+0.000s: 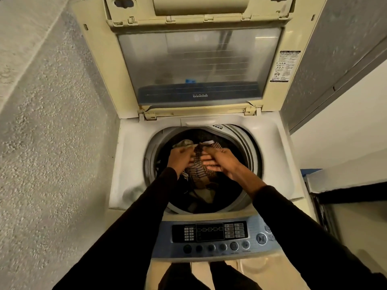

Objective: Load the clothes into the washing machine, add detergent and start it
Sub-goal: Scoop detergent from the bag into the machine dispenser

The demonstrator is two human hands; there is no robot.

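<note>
Clothes: your patterned clothes (pixel 199 164) lie in the drum at frame centre, over darker laundry.
Left hand: your left hand (pixel 181 159) grips a mottled garment (pixel 184 143), fingers curled.
Right hand: your right hand (pixel 219 162) rests on the clothes, fingers relaxed.
Washing machine: washing machine (pixel 134 164) lid (pixel 199 65) upright, upper centre.
Control panel: control panel (pixel 211 237) at lower centre.

I am looking at a yellowed, cream plastic washing machine (pixel 276 147), smooth and faintly glossy. Its raised lid's clear plastic window (pixel 196 63) is showing dull reflections. The blue-grey plastic control panel (pixel 211 235) is gleaming, with shiny round buttons. Soft checked and striped cloth garments (pixel 199 170) are lying matt in the drum. The grey wall (pixel 52 122) at my left is looking rough and grainy.
</note>
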